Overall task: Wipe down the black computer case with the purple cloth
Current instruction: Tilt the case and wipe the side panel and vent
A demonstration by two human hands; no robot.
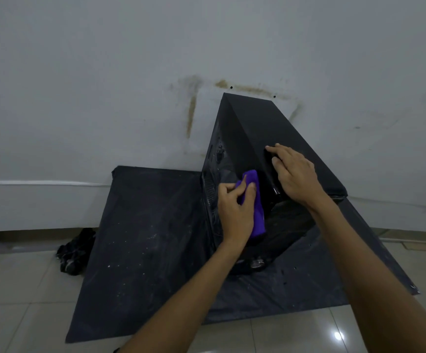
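Black computer case (270, 128) stands upright on a dark sheet (143, 238) spread over the tiled floor (28, 301), far end close to the white wall (105, 72). Purple cloth (254, 197) is folded into a pad and pressed against the glossy left side panel, near the front edge of the case.

Left hand (235, 212) has the cloth: fingers (251, 186) clamped on it, thumb on one side and the others curled over the top, so the pad sits between hand and panel. Right hand (296, 174) lies flat on the matte top of the case, fingers together and stretched out, gripping nothing; looks like it's there to steady the box.

Progress, as a judgement: wiping is under way, not done. The side panel shows pale smears and specks, esp. to the left of the cloth and lower down by the vent strip, so that face prob. needs more passes. Top looks even and matte, but can't tell if it's been wiped or not. Front face, near the person, is partly hidden behind the arms; right side and back aren't visible at all, so no call on those.

Sheet is dusted w/ white specks. A crumpled dark rag (75, 250) lies on the floor just left of the sheet, untouched.
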